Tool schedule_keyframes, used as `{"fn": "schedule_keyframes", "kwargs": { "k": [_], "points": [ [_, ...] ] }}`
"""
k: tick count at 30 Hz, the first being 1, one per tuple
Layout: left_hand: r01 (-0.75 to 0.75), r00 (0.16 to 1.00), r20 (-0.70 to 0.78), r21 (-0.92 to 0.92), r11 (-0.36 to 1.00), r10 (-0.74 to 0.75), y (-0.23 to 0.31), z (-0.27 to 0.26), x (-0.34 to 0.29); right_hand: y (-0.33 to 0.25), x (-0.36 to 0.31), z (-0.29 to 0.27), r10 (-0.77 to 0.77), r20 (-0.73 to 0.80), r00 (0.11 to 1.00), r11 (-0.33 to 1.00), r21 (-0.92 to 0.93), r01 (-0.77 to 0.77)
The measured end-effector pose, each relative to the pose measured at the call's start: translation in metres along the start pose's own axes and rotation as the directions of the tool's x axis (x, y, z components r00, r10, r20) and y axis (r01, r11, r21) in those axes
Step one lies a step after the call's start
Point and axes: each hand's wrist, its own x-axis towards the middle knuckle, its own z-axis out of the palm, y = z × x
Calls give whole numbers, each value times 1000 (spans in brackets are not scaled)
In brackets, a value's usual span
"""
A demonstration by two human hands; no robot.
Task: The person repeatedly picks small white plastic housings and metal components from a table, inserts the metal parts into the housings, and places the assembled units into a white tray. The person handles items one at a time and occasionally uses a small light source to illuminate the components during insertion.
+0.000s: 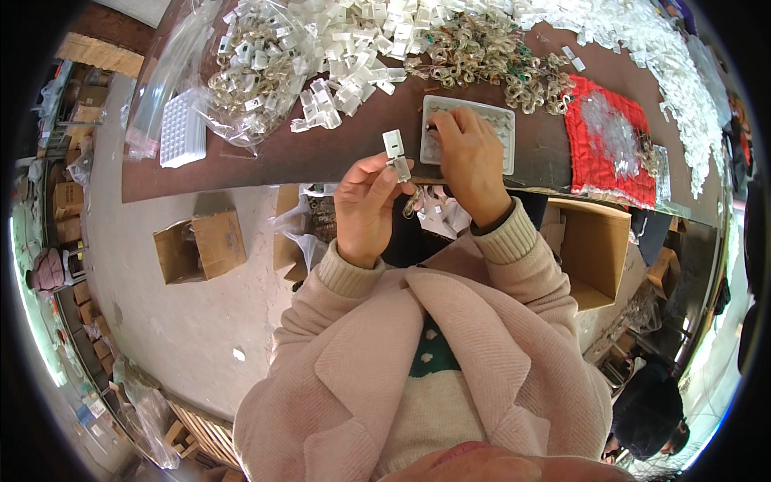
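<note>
My left hand [364, 201] pinches a small white hinged plastic case [393, 145] between thumb and fingers. The case stands opened out, with a small dark slot in its upper half. A thin coiled wire [413, 202] hangs just below it, by the fingers. Over a pale shallow tray [507, 165] at the table's near edge, my right hand [472, 161] has its fingers pressed together. Something small and dark shows at those fingertips, too small to name. The right hand covers much of the tray's middle.
White plastic cases [353, 84] lie heaped behind, beside coiled wires [474, 56] and a plastic bag of parts [253, 88]. White stacked trays [183, 132] stand left. A red cloth [586, 153] lies right. Cardboard boxes [221, 243] sit on the floor below the table.
</note>
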Motion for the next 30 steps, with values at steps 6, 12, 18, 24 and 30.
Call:
{"fn": "schedule_keyframes", "kwargs": {
  "k": [6, 12, 18, 24, 30],
  "points": [
    [23, 1000, 17, -48, 999, -23, -2, 1, 2, -13, -1, -14, 108, 56, 993, 969, 217, -117],
    [-76, 997, 31, -40, 996, 77, -5, 12, -2, -38, -13, -43, -46, 47, 998, 917, 399, 23],
    [-29, 997, 75, -42, 999, 32, 2, 16, -7, -42, -16, -47, -36, 40, 999, 878, 478, 13],
    [102, 992, 87, -79, 992, -96, 3, 14, -9, -40, -13, -44, -120, -59, 991, 876, 464, 134],
    [98, 995, 30, -71, 993, -96, 0, 9, -5, -32, -15, -36, -55, -85, 995, 895, 437, 87]
  ]
}}
